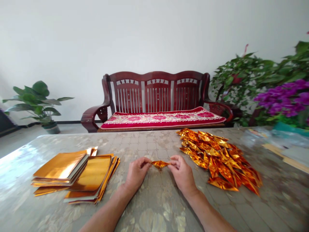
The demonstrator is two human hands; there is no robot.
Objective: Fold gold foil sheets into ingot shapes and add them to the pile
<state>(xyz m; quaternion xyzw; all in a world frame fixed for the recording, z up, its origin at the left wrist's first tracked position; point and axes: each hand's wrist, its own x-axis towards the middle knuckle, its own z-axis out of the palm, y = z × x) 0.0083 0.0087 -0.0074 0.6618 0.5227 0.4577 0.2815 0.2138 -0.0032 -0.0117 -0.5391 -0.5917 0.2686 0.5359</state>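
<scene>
Between my two hands is a small folded gold foil paper ingot [160, 164], shaped like a boat with pointed ends. My left hand [138, 171] pinches its left tip between thumb and fingers. Its right tip is pinched by my right hand [181, 172]. On the left lie uneven stacks of flat gold foil paper sheets [93, 172], some showing grey edges. To the right spreads a heap of folded gold foil ingots [217, 158], much like the one I hold.
The table [149, 206] has a patterned, glossy cover. Plastic bags [258, 137] and flat card [287, 158] lie at its right side. Beyond it stand a dark red wooden bench [158, 96], a potted plant [41, 103] and purple flowers [285, 98].
</scene>
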